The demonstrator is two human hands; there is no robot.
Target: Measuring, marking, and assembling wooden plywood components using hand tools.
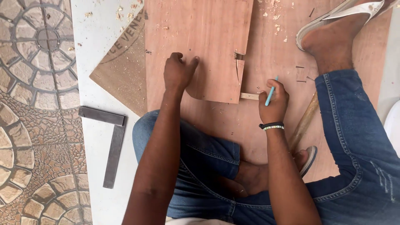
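Note:
My left hand (178, 73) presses flat on a reddish plywood piece (200, 37) that lies on a larger plywood sheet (275, 50). The piece has a curved lower corner and a notch on its right edge. My right hand (273, 102) grips a light blue pencil (271, 91), tip pointing up, just right of the piece's lower right corner. A small pale wooden strip (249, 96) pokes out from under that corner, beside my right hand. A black and beaded wristband sits on my right wrist.
A metal try square (111, 137) lies on the white floor strip at left, beside patterned stone paving (33, 104). A wooden handle (305, 121) lies by my right leg. Several nails (303, 78) and wood chips are scattered on the sheet. My sandalled foot (333, 25) rests at the top right.

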